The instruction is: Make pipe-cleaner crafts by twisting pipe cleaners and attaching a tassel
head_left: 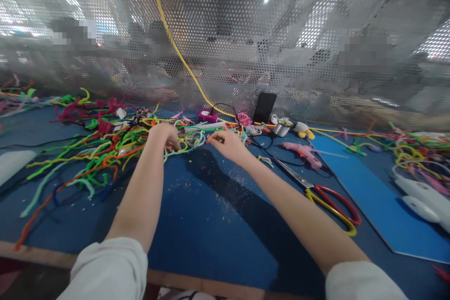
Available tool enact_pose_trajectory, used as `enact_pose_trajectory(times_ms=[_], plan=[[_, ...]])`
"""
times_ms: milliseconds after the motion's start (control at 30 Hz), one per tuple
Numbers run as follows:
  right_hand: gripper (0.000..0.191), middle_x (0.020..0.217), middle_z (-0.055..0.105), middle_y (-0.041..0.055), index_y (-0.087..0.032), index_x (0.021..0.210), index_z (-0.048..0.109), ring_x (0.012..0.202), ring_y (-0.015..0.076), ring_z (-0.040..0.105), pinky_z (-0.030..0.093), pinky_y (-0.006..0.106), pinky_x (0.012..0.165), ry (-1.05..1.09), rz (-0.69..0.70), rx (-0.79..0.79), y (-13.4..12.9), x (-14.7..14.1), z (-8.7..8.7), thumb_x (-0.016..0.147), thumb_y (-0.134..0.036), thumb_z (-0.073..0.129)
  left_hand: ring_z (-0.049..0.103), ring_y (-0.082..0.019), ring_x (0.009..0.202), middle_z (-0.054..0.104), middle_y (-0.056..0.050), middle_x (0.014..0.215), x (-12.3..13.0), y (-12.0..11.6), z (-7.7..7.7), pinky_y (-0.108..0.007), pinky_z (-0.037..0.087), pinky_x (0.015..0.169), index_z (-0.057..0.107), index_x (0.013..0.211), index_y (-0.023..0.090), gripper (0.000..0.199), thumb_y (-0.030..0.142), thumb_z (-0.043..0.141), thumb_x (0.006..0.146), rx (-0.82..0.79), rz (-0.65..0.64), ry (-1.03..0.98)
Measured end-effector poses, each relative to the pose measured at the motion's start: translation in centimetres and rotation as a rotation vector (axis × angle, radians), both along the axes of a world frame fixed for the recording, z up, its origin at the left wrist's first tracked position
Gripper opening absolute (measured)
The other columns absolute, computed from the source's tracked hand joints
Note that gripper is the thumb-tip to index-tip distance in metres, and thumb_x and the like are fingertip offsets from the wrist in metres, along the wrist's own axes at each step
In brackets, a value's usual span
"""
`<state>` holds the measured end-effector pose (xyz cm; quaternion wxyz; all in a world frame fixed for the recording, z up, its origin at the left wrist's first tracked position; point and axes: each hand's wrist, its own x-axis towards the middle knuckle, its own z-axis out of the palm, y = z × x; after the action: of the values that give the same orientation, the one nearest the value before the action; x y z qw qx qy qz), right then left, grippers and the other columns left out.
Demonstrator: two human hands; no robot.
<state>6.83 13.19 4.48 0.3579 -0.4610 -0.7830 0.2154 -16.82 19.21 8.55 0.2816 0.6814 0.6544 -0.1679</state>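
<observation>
Our L hand reaches into tangled stems; snag risk if we pull. R fingers pinched, grip unclear; L fingers' hold: can't tell.

The scissors have one red and one yellow handle (the table is deep blue).

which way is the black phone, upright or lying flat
Upright: the phone stands on a short edge, its dark face rising in front of the perforated panel.
</observation>
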Motion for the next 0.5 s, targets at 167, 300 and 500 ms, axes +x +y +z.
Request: enact_pose_trajectory(times_ms=[167,300,500], plan=[[0.028,0.076,0.069,0.0034,-0.015,0.080,0.067,0.070,0.0144,0.061,0.047,0.028,0.069,0.291,-0.087,-0.123,0.3,1.1,2.2,0.084,-0.042,0.059,0.068,-0.025,0.078,0.075,-0.007,0.077,0.5,-0.3,1.5,-0.029,0.049,0.067,0.067,0.056,0.019,0.012,0.025,0.072,0.065,0.168,-0.140,-0.007],[0.026,0.086,0.072,0.0075,-0.016,0.079,0.067,0.081,0.0168,0.066,0.051,0.031,0.076,0.466,-0.017,-0.224,0.4,1.7,3.3,0.080,-0.041,0.060,0.069,-0.019,0.081,0.076,-0.003,0.084,0.5,-1.7,4.3,-0.025,0.050,0.071,0.072,0.081,0.021,0.022,0.038,0.058,0.082,0.234,-0.276,-0.229],[0.015,0.101,0.077,0.0083,-0.019,0.067,0.063,0.098,0.0215,0.069,0.050,0.036,0.092,0.809,0.245,-0.411,-0.1,2.3,4.7,0.073,-0.031,0.071,0.068,-0.015,0.077,0.073,-0.006,0.089,2.6,-4.1,6.3,-0.024,0.053,0.070,0.066,0.099,0.017,0.024,0.037,0.054,0.092,0.379,-0.384,-0.677]])
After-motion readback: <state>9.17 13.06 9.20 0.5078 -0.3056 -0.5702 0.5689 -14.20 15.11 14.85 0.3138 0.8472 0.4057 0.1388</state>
